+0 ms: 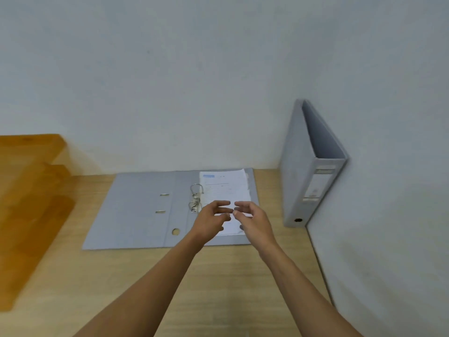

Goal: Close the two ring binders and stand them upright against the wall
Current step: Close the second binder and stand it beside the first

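Grey binders on a pale wood desk: one shut and standing, one lying open.

Grey closed binder (309,166) stands upright in the desk's (170,288) far right corner, flat against the right-hand wall (388,166), labelled spine toward me. Beside it, at the far edge, the open binder (136,215) lies flat, its metal rings (195,198) up, a stack of papers (226,188) on its right cover. Both hands hover over those papers, fingertips nearly meeting: the left hand (210,221) and right hand (252,220) are loosely open, fingers spread and curled, holding nothing. Orange-brown wooden shelves (29,190) sit along the left edge.
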Action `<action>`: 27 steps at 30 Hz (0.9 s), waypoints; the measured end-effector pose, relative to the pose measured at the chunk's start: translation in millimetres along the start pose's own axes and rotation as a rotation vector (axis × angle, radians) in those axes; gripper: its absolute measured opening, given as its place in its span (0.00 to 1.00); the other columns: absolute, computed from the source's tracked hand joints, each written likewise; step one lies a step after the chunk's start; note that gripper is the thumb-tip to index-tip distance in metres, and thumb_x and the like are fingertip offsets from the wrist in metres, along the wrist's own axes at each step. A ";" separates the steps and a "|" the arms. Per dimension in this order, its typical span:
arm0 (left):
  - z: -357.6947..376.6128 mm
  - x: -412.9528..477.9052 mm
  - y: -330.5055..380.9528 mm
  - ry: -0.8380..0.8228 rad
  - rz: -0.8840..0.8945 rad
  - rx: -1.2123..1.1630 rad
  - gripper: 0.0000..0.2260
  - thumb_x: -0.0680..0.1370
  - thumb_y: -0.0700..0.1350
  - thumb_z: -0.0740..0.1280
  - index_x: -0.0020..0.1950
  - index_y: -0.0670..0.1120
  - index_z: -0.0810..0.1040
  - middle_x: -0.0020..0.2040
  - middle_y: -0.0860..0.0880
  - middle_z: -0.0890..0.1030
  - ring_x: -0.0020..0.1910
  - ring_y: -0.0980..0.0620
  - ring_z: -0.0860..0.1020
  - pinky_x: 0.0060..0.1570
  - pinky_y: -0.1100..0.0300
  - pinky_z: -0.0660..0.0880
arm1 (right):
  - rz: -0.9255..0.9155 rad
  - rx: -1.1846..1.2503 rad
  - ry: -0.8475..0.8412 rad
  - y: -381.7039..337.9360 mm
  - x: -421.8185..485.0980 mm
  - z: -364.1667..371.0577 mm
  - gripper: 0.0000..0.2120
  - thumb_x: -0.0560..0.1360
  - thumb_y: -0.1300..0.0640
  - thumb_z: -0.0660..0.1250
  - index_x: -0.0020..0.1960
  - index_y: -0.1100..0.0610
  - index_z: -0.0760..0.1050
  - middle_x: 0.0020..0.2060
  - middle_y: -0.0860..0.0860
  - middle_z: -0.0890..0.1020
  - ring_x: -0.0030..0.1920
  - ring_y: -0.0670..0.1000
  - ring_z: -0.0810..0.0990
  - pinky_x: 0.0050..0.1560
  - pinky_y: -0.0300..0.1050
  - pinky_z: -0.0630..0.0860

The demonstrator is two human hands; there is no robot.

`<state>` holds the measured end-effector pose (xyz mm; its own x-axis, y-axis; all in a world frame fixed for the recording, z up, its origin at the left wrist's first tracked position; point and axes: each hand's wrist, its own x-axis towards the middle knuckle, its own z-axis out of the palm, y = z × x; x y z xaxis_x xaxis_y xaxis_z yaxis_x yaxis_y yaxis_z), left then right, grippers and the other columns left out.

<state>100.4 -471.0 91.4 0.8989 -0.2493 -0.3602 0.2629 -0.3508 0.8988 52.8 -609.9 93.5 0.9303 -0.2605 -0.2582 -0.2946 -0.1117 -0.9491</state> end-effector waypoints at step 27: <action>-351.7 -19.3 -204.9 0.340 -0.490 -0.100 0.24 0.83 0.52 0.62 0.77 0.44 0.64 0.67 0.47 0.73 0.56 0.51 0.77 0.60 0.50 0.75 | 0.343 -0.344 -0.483 53.2 24.0 323.5 0.28 0.83 0.43 0.53 0.81 0.50 0.56 0.82 0.48 0.50 0.82 0.48 0.49 0.79 0.49 0.49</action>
<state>152.4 -76.8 2.0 0.7221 0.2285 -0.6530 0.6916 -0.2611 0.6734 130.1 -311.9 -21.6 0.7416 0.1131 -0.6613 -0.5681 -0.4184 -0.7087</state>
